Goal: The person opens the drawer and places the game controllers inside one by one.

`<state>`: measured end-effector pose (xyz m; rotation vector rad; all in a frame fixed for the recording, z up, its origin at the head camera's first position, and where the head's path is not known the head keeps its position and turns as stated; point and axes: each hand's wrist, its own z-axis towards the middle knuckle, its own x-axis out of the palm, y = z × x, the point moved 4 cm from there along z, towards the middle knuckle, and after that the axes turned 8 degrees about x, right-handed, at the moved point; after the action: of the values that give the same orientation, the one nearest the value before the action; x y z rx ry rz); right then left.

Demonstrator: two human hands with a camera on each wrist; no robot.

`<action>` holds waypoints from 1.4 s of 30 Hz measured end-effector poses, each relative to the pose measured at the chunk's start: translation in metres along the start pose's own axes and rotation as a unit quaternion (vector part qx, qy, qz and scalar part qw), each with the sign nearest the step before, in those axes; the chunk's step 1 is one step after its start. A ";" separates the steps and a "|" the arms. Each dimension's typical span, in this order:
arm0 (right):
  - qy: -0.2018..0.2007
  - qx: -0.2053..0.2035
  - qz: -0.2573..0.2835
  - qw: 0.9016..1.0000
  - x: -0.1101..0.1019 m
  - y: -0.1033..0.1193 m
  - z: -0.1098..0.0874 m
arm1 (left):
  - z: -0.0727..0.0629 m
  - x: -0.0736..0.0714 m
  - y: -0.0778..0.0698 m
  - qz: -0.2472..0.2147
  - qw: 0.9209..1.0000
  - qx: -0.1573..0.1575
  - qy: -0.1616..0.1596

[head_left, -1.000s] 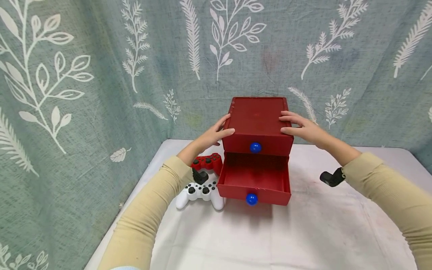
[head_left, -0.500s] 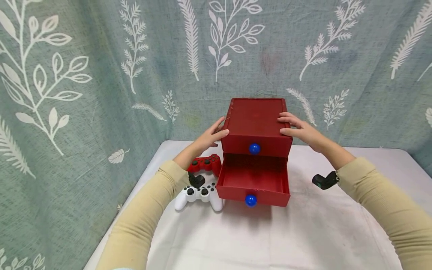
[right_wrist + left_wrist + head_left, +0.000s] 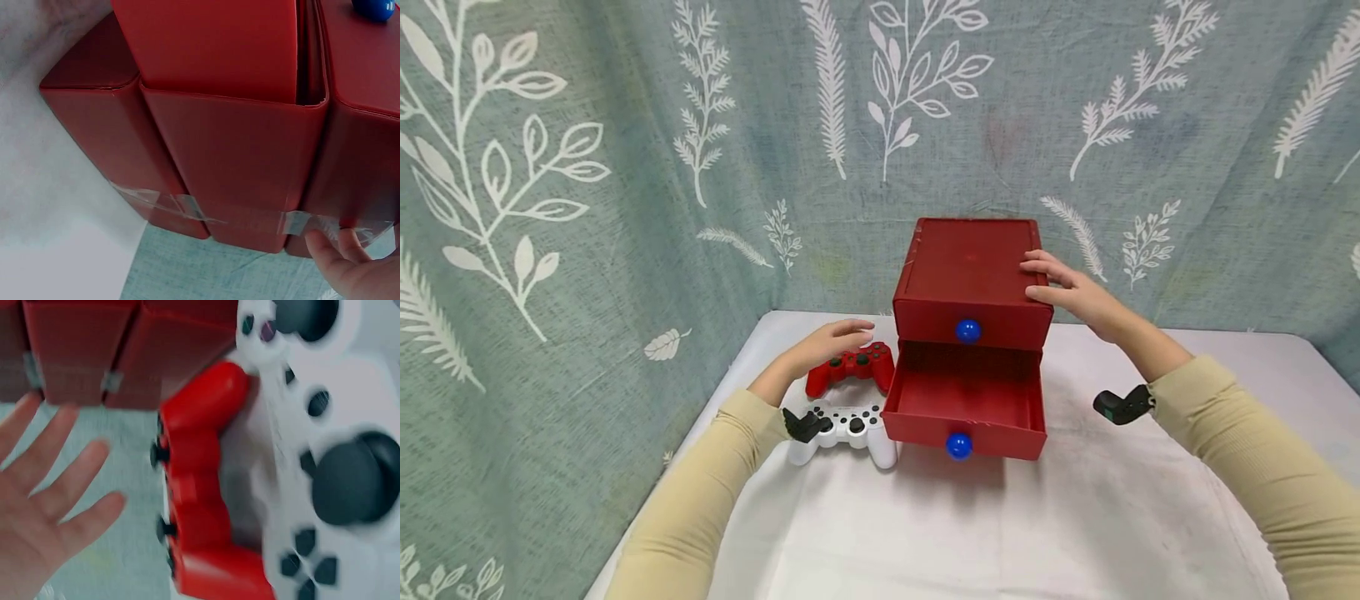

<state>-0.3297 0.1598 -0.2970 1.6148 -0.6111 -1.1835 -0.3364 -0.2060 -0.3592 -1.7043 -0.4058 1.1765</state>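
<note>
A red drawer cabinet (image 3: 973, 258) stands on the table. Its drawer with a blue knob below the top one, the pulled-out drawer (image 3: 966, 396), shows a bare inside. My right hand (image 3: 1078, 293) rests on the cabinet's top right edge; in the right wrist view, its fingers (image 3: 325, 250) are by the taped side. My left hand (image 3: 820, 346) hovers by the red game controller (image 3: 880, 362), left of the cabinet. In the left wrist view, the left fingers (image 3: 87, 465) are spread and hold nothing. A white game controller (image 3: 880, 446) lies in front of the red one.
The white-covered table (image 3: 865, 533) extends in front of and to the right of the cabinet. A green leaf-patterned curtain (image 3: 760, 125) hangs behind and at the left. Clear tape (image 3: 244, 219) runs across the cabinet's stacked red sections.
My left hand has left the cabinet's left top edge and moved left and down toward the red game controller. My right hand stays on the cabinet. The drawer stays pulled out.
</note>
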 end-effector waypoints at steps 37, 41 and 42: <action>-0.002 -0.006 0.014 1.000 0.001 -0.002 0.001 | -0.070 0.028 0.077 0.196 0.976 0.089 0.038; -0.004 -0.005 0.013 1.000 0.001 -0.002 0.002 | -0.072 0.026 0.077 0.186 0.977 0.102 0.020; -0.004 -0.004 0.012 1.000 0.001 -0.003 0.001 | -0.073 0.025 0.076 0.183 0.977 0.105 0.016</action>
<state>-0.3311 0.1594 -0.2997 1.5914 -0.6286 -1.1740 -0.2815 -0.2621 -0.4342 -1.6499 0.0583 1.3991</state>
